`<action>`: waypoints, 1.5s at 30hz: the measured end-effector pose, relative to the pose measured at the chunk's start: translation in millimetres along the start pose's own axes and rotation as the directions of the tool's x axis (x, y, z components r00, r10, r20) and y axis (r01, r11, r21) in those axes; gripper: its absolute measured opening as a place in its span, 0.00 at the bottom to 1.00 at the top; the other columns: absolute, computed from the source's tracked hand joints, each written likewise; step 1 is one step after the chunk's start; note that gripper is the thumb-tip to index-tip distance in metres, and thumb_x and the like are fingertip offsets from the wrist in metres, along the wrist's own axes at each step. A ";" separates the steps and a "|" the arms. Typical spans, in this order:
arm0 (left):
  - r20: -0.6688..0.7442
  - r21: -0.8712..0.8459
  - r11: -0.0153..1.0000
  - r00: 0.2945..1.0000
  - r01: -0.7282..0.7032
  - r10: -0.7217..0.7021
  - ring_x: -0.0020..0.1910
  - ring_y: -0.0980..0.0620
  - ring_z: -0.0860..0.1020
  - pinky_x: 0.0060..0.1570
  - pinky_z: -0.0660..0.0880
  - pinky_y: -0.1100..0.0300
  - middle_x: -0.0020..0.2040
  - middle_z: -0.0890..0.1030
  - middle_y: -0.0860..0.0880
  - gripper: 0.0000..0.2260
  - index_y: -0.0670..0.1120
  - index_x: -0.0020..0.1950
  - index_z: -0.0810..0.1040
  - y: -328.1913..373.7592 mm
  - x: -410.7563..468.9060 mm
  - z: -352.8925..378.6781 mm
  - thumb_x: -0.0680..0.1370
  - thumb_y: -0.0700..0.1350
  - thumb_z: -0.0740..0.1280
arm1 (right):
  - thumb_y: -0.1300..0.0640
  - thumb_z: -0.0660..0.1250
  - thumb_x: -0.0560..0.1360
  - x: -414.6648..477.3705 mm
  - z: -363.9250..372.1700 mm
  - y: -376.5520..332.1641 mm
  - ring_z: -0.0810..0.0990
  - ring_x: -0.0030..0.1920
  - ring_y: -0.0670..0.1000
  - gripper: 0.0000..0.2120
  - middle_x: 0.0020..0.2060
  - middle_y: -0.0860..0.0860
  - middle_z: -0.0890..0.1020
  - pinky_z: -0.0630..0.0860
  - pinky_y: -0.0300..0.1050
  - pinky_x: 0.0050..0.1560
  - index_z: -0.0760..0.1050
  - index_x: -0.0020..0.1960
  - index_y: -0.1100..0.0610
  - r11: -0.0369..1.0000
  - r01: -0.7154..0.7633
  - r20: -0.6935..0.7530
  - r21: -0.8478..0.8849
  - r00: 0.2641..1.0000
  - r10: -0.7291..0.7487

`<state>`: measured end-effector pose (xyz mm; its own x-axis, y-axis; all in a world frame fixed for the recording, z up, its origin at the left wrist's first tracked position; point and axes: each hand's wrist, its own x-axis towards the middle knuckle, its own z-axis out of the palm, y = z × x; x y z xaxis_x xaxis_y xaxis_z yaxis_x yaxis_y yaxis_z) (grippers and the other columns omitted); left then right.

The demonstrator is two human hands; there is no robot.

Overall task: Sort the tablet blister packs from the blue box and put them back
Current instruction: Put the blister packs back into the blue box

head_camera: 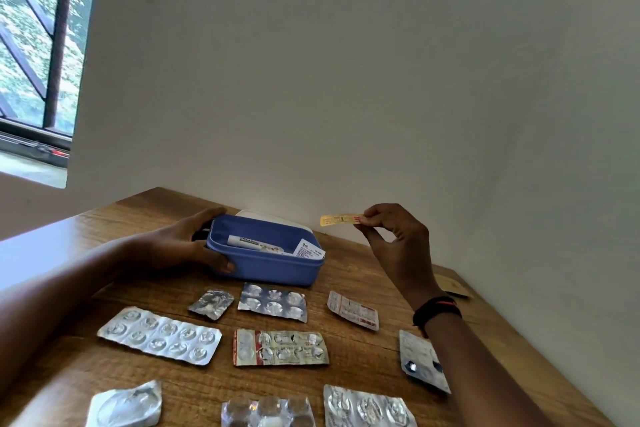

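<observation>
The blue box (266, 267) stands open near the back of the wooden table (381, 263), with a white tube (244, 241) and a folded leaflet (309, 250) inside. My left hand (187, 243) grips the box's left end, thumb on its front wall. My right hand (391, 236) is raised to the right of the box and pinches a narrow yellow strip pack (339, 219) by its right end. Several silver blister packs lie spread in front of the box, among them a long ten-pocket pack (160, 334) and a red-edged pack (280, 347).
A white lid (273, 217) lies behind the box against the wall. A brown packet (453, 286) sits at the table's far right edge. The wall runs close along the back and right. A window is at upper left.
</observation>
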<state>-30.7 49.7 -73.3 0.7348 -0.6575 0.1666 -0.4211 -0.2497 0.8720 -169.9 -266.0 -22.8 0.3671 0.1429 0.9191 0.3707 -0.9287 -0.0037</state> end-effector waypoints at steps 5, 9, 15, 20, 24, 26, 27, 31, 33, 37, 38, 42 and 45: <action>-0.002 -0.015 1.000 1.000 -0.025 0.025 0.58 0.60 0.77 0.51 0.75 0.66 0.60 0.76 0.59 0.43 0.64 0.63 0.66 -4.0 0.9 -0.2 0.52 0.60 0.80 | 0.63 0.76 0.69 -0.8 9.3 -18.4 0.84 0.41 0.44 0.06 0.41 0.49 0.85 0.80 0.35 0.44 0.84 0.46 0.58 0.943 -0.220 0.053 0.250 0.976 0.213; 0.005 -0.027 0.999 1.000 -0.026 0.026 0.57 0.61 0.77 0.49 0.75 0.67 0.60 0.77 0.61 0.39 0.70 0.58 0.66 -4.3 0.9 0.0 0.52 0.61 0.81 | 0.60 0.77 0.68 -1.7 31.1 -44.8 0.81 0.36 0.38 0.05 0.36 0.43 0.85 0.73 0.28 0.35 0.85 0.43 0.53 0.813 -0.450 0.292 0.369 0.887 0.359; 0.003 -0.018 1.000 1.000 -0.018 0.018 0.57 0.62 0.76 0.48 0.73 0.69 0.59 0.76 0.62 0.38 0.71 0.57 0.65 -1.5 0.0 0.9 0.52 0.62 0.80 | 0.53 0.74 0.72 -10.0 42.4 -51.6 0.77 0.40 0.35 0.05 0.39 0.42 0.82 0.71 0.26 0.40 0.85 0.47 0.52 0.900 -0.412 0.377 0.140 0.863 0.337; 0.003 -0.010 1.000 1.000 -0.001 0.002 0.57 0.61 0.75 0.50 0.73 0.67 0.59 0.75 0.61 0.40 0.67 0.60 0.64 2.0 -1.8 2.8 0.52 0.60 0.79 | 0.56 0.68 0.76 -8.7 36.9 -41.5 0.81 0.42 0.44 0.06 0.43 0.49 0.86 0.75 0.37 0.46 0.84 0.49 0.55 0.924 -0.381 0.388 -0.022 0.849 0.359; -0.044 0.004 1.000 0.999 0.030 -0.029 0.63 0.53 0.73 0.61 0.73 0.56 0.64 0.73 0.53 0.54 0.55 0.74 0.59 3.1 -3.0 1.3 0.50 0.59 0.78 | 0.62 0.64 0.78 -7.6 34.0 -38.9 0.83 0.50 0.47 0.11 0.51 0.51 0.86 0.77 0.38 0.54 0.82 0.56 0.58 0.949 -0.315 0.476 -0.015 0.832 0.284; -0.039 0.018 0.999 0.999 0.036 -0.036 0.65 0.51 0.72 0.65 0.71 0.53 0.67 0.72 0.52 0.57 0.54 0.75 0.58 5.3 -4.0 2.2 0.50 0.60 0.78 | 0.60 0.65 0.78 -5.3 30.3 -35.2 0.81 0.49 0.43 0.10 0.50 0.47 0.84 0.74 0.30 0.51 0.82 0.57 0.56 0.934 -0.357 0.507 -0.014 0.802 0.314; -0.028 0.025 0.999 0.999 0.036 -0.035 0.65 0.51 0.72 0.65 0.71 0.54 0.66 0.72 0.52 0.56 0.55 0.75 0.58 6.3 -4.7 2.8 0.51 0.60 0.78 | 0.59 0.66 0.77 -4.0 27.7 -33.0 0.79 0.46 0.41 0.09 0.47 0.44 0.83 0.72 0.27 0.47 0.81 0.56 0.55 0.918 -0.397 0.518 -0.013 0.782 0.346; -0.004 0.026 0.999 1.000 0.028 -0.028 0.58 0.57 0.74 0.55 0.73 0.62 0.59 0.74 0.58 0.50 0.58 0.70 0.60 8.7 -5.1 3.6 0.52 0.60 0.78 | 0.57 0.72 0.74 1.6 9.9 -23.4 0.78 0.40 0.40 0.05 0.42 0.45 0.83 0.72 0.32 0.41 0.82 0.49 0.55 0.841 -0.540 0.646 -0.040 0.628 0.434; -0.003 0.024 0.999 1.000 0.025 -0.025 0.56 0.59 0.74 0.51 0.73 0.64 0.58 0.74 0.60 0.47 0.57 0.70 0.62 9.0 -5.4 3.8 0.55 0.57 0.78 | 0.55 0.73 0.73 3.2 -1.9 -18.9 0.78 0.40 0.43 0.08 0.45 0.51 0.84 0.72 0.36 0.38 0.82 0.50 0.56 0.796 -0.597 0.742 -0.100 0.489 0.459; -0.024 0.016 1.000 0.999 0.022 -0.021 0.62 0.52 0.75 0.65 0.72 0.49 0.64 0.76 0.52 0.50 0.53 0.72 0.64 8.4 -6.6 4.0 0.53 0.57 0.79 | 0.50 0.74 0.72 3.8 -17.7 -14.5 0.77 0.44 0.45 0.15 0.47 0.49 0.82 0.72 0.37 0.37 0.80 0.57 0.53 0.738 -0.628 0.862 -0.247 0.205 0.463; -0.025 0.016 1.000 0.999 0.022 -0.021 0.62 0.52 0.75 0.65 0.72 0.49 0.64 0.76 0.52 0.49 0.53 0.72 0.65 8.6 -6.8 3.9 0.53 0.57 0.79 | 0.49 0.75 0.70 3.5 -18.9 -14.6 0.77 0.45 0.44 0.17 0.47 0.47 0.81 0.73 0.37 0.38 0.79 0.58 0.51 0.736 -0.623 0.874 -0.265 0.167 0.456; -0.024 0.031 0.999 0.999 0.024 -0.024 0.61 0.54 0.75 0.61 0.73 0.54 0.64 0.76 0.52 0.48 0.54 0.71 0.64 9.2 -5.7 3.7 0.54 0.57 0.79 | 0.47 0.76 0.68 3.0 -15.3 -17.2 0.78 0.46 0.41 0.19 0.47 0.44 0.80 0.72 0.35 0.43 0.79 0.57 0.47 0.759 -0.586 0.894 -0.283 0.124 0.430; -0.026 0.034 0.999 0.999 0.029 -0.028 0.60 0.54 0.74 0.59 0.73 0.56 0.63 0.75 0.53 0.50 0.55 0.71 0.63 10.2 -5.8 4.0 0.51 0.59 0.78 | 0.50 0.76 0.68 2.6 -11.1 -16.8 0.79 0.44 0.42 0.17 0.46 0.46 0.82 0.73 0.33 0.37 0.80 0.55 0.51 0.740 -0.621 0.895 -0.260 0.134 0.426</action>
<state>-41.4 48.2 -67.3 0.7596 -0.6319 0.1541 -0.4177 -0.2924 0.8602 -184.6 -253.8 -16.0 0.9705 -0.0709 -0.2306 -0.1751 -0.8645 -0.4711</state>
